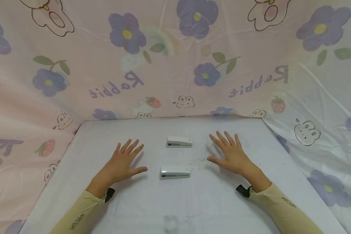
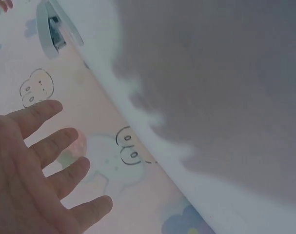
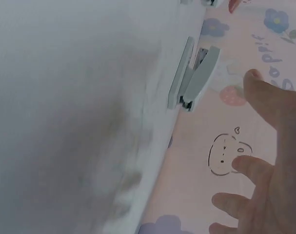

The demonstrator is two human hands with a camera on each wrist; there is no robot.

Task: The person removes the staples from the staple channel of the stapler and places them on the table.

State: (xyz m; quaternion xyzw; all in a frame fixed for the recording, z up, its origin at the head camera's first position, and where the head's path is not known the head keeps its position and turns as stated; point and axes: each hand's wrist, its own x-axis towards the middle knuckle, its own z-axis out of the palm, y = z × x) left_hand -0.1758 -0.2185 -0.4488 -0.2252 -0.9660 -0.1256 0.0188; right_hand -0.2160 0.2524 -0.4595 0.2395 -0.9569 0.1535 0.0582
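Two white staplers lie on the white table, one behind the other near the middle. The far stapler [image 1: 179,141] is between the two hands, towards the back. Nearer the front lies the other stapler [image 1: 175,172]. My left hand [image 1: 121,164] hovers left of both with its fingers spread, holding nothing. On the right side my right hand [image 1: 232,156] is spread the same way, palm down and free of any object. A stapler [image 2: 52,31] shows at the top of the left wrist view. In the right wrist view a stapler [image 3: 194,75] stands beyond the thumb.
The white table [image 1: 128,208] has a pale smudge right of the staplers. A printed curtain [image 1: 169,61] with flowers and rabbits hangs behind it and along both sides. Each sleeve has a black wrist mount [image 1: 243,191] at its cuff.
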